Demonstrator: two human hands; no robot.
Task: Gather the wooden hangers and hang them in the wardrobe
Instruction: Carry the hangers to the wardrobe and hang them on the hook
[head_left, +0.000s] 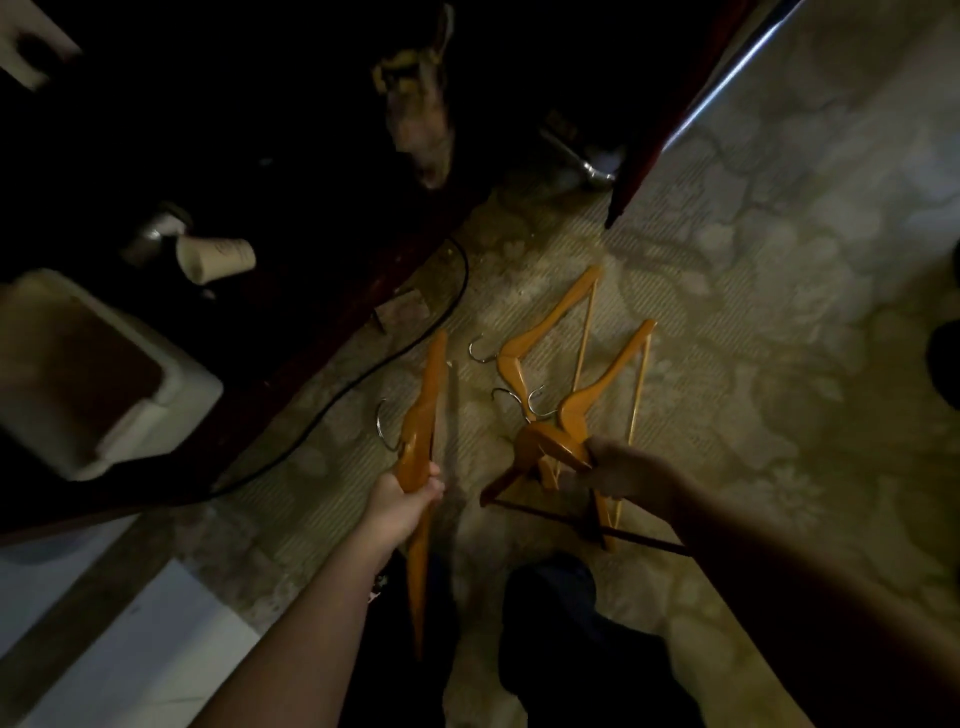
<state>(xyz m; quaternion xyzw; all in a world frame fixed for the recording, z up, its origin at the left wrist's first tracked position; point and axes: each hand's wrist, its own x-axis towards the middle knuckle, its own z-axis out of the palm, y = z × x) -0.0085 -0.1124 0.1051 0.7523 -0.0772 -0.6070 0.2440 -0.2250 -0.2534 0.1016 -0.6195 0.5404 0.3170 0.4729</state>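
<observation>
My left hand (408, 499) grips one wooden hanger (427, 410) at its neck, seen edge-on, its metal hook pointing left. My right hand (621, 470) holds a bunch of wooden hangers (540, 452) by their shoulders, their hooks pointing up and left. Two more wooden hangers show over the patterned carpet (779, 312) beyond my right hand: one (550, 322) stretches toward the top, another (608, 369) sits right of it. Whether those two lie on the floor or belong to the held bunch is unclear. The dark wardrobe opening (285, 104) fills the upper left.
A black cable (363, 374) snakes along the wardrobe's base. A white bin (93, 364) stands at the left with a tipped paper cup (215, 260) beyond it. A dark door edge (639, 156) juts down at top centre. My dark trouser leg (561, 623) is below.
</observation>
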